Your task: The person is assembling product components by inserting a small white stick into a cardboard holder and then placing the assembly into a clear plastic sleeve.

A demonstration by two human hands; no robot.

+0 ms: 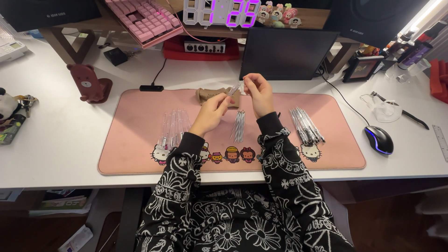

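Observation:
My left hand (212, 112) and my right hand (258, 93) meet above the pink desk mat (135, 144), both pinching one clear pen barrel (234, 88) between their fingertips. On the mat lie three groups of pen parts: clear barrels (174, 127) to the left of my left hand, thin refills (239, 126) between my forearms, and a pile of slim pens (305, 125) to the right. A small brown pouch (205, 94) lies on the mat behind my left hand.
A black tablet (287, 53) stands behind the mat, with a pink keyboard (144, 21) and a digital clock (221, 11) on a shelf. A brown bear stand (88, 83) is at left. A black mouse (379, 139) and a ruler (440, 140) lie at right.

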